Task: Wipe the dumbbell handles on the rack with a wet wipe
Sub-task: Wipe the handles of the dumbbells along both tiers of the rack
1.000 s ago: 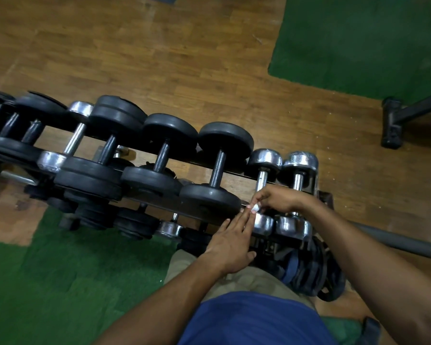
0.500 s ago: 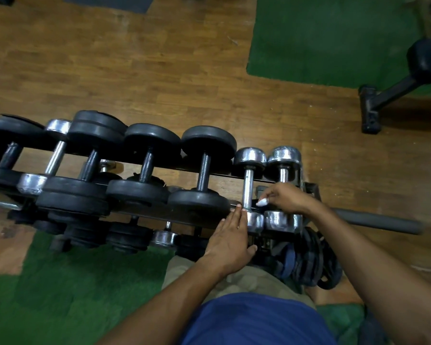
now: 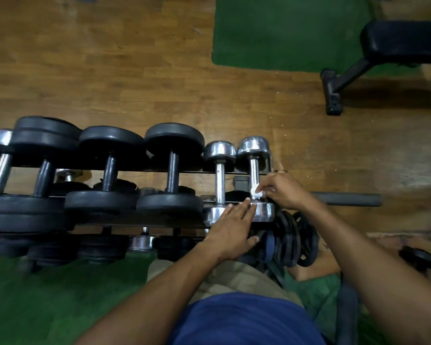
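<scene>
A black rack carries a row of dumbbells, black ones on the left and two small chrome ones at the right end. My right hand pinches a small white wet wipe against the lower handle of the rightmost chrome dumbbell. My left hand lies flat with straight fingers on the near heads of both chrome dumbbells. The second chrome dumbbell stands just left, its handle bare.
Black weight plates lean at the rack's right end, with a grey bar running right behind them. A black bench stands at the top right on a green mat. More dumbbells sit on the lower tier.
My right hand has shifted right with the wipe, from the second chrome dumbbell's handle to the rightmost one. My left hand has slid a little right along the chrome heads.
</scene>
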Motion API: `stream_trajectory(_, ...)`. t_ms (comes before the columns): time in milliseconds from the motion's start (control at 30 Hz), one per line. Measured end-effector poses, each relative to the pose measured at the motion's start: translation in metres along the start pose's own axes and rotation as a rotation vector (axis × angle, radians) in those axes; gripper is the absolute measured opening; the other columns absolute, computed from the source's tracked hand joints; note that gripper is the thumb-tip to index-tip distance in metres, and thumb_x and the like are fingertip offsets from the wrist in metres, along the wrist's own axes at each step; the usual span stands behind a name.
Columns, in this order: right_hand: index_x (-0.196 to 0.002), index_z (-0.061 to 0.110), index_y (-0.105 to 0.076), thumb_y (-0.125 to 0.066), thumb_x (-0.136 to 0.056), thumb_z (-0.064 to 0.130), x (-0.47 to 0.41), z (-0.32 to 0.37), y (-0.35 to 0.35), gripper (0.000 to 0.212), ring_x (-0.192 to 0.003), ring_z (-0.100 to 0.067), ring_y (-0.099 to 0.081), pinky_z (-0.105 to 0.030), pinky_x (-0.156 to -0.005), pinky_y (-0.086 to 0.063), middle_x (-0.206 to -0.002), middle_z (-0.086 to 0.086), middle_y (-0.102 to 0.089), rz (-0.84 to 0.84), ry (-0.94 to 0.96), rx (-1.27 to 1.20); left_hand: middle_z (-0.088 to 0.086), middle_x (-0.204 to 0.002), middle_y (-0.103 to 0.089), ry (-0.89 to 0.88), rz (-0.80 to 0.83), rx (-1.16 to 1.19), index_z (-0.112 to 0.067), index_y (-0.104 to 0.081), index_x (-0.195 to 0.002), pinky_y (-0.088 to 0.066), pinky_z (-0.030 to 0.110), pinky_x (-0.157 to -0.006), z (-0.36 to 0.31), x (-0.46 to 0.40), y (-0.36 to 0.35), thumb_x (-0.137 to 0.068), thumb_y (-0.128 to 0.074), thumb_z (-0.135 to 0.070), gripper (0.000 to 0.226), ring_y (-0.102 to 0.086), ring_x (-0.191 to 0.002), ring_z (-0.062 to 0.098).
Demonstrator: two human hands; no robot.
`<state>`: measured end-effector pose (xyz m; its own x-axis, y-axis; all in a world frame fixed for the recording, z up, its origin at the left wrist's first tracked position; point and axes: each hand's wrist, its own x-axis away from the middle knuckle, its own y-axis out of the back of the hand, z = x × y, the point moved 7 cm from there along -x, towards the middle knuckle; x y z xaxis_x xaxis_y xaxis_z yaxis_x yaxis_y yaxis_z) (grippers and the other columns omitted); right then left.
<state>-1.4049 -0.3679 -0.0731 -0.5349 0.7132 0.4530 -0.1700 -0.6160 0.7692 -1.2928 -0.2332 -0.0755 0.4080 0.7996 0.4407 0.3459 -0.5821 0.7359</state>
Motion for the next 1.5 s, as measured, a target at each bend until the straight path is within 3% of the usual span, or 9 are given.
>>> stream_trajectory(200,-0.110,0.021,-0.078,-0.070,-0.091,0.009,0.006,-0.001,-0.011,0.024,-0.094,-0.006,-0.052,-0.017,-0.084,-0.039,-0.091,0.018,-0.049,0.118,0.051,-0.057,0.010,-0.173,0.009,-0.026,0.005,-0.028,-0.015,0.005,-0.165,0.007,0.033,-0.125,0.004,-0.004,-0.001,-0.102,-0.052,-0.045,0.091,0.001,-0.159,0.021)
stream_trajectory(500,-0.113,0.028,-0.074,-0.066,-0.094,0.020,-0.013,0.016,-0.019,0.022,-0.107,-0.014,-0.062,-0.030,-0.089,-0.049,-0.113,0.005,-0.068,0.223,0.130,0.124,0.009,-0.173,0.009,-0.025,0.002,-0.039,-0.016,0.009,-0.165,0.010,0.031,-0.124,0.004,-0.004,-0.003,-0.100,-0.054,-0.048,0.095,0.002,-0.159,0.019)
stream_trajectory(633,-0.115,0.027,-0.071,-0.066,-0.094,0.023,-0.021,0.013,-0.013,0.021,-0.105,-0.015,-0.059,-0.029,-0.087,-0.049,-0.109,0.009,-0.055,0.091,0.064,0.121,0.009,-0.173,0.011,-0.020,-0.005,-0.049,-0.017,0.009,-0.165,0.011,0.030,-0.122,0.005,-0.003,-0.002,-0.100,-0.053,-0.047,0.095,0.003,-0.159,0.019)
stream_trajectory(800,-0.118,0.025,-0.070,-0.064,-0.096,0.020,-0.026,0.008,-0.006,0.024,-0.100,-0.017,-0.060,-0.034,-0.087,-0.054,-0.115,0.002,-0.057,-0.087,0.011,0.105,0.009,-0.173,0.011,-0.023,-0.021,-0.057,-0.017,0.009,-0.165,0.011,0.030,-0.122,0.004,-0.002,-0.001,-0.100,-0.054,-0.045,0.095,0.003,-0.159,0.019)
stream_trajectory(967,-0.111,0.028,-0.072,-0.068,-0.092,0.021,-0.027,0.010,-0.021,0.020,-0.103,-0.011,-0.060,-0.026,-0.086,-0.049,-0.105,0.012,-0.057,0.130,0.136,0.147,0.010,-0.173,0.010,-0.023,-0.023,-0.058,-0.016,0.009,-0.165,0.013,0.029,-0.121,0.004,-0.002,-0.001,-0.100,-0.055,-0.046,0.095,0.003,-0.159,0.020)
stream_trajectory(1133,-0.118,0.026,-0.068,-0.061,-0.095,0.022,-0.037,-0.005,-0.009,0.024,-0.100,-0.012,-0.056,-0.029,-0.088,-0.049,-0.117,0.004,-0.056,-0.108,0.010,0.103,0.009,-0.172,0.012,-0.024,-0.029,-0.062,-0.017,0.011,-0.164,0.014,0.029,-0.122,0.005,-0.002,-0.001,-0.099,-0.055,-0.046,0.097,0.004,-0.159,0.019)
stream_trajectory(1267,-0.119,0.019,-0.066,-0.042,-0.096,0.025,-0.044,-0.004,-0.013,0.034,-0.108,-0.027,-0.052,-0.037,-0.089,-0.042,-0.122,-0.006,-0.055,-0.087,0.055,0.142,0.009,-0.172,0.012,-0.030,-0.027,-0.062,-0.017,0.010,-0.164,0.013,0.030,-0.122,0.004,-0.003,-0.002,-0.099,-0.056,-0.047,0.098,0.004,-0.159,0.019)
stream_trajectory(1367,-0.121,0.017,-0.067,-0.046,-0.096,0.020,-0.046,-0.005,-0.010,0.032,-0.108,-0.029,-0.053,-0.042,-0.093,-0.046,-0.124,-0.009,-0.055,-0.081,0.028,0.113,0.008,-0.172,0.013,-0.032,-0.034,-0.071,-0.016,0.011,-0.164,0.013,0.030,-0.123,0.004,-0.003,-0.002,-0.099,-0.056,-0.047,0.098,0.005,-0.159,0.018)
stream_trajectory(1500,-0.122,0.018,-0.068,-0.061,-0.094,0.003,-0.047,-0.005,0.008,0.033,-0.101,-0.021,-0.064,-0.033,-0.089,-0.055,-0.120,-0.004,-0.061,-0.361,-0.107,0.046,0.007,-0.172,0.014,-0.029,-0.025,-0.060,-0.017,0.012,-0.164,0.014,0.030,-0.123,0.005,-0.001,-0.003,-0.099,-0.055,-0.047,0.098,0.006,-0.159,0.017)
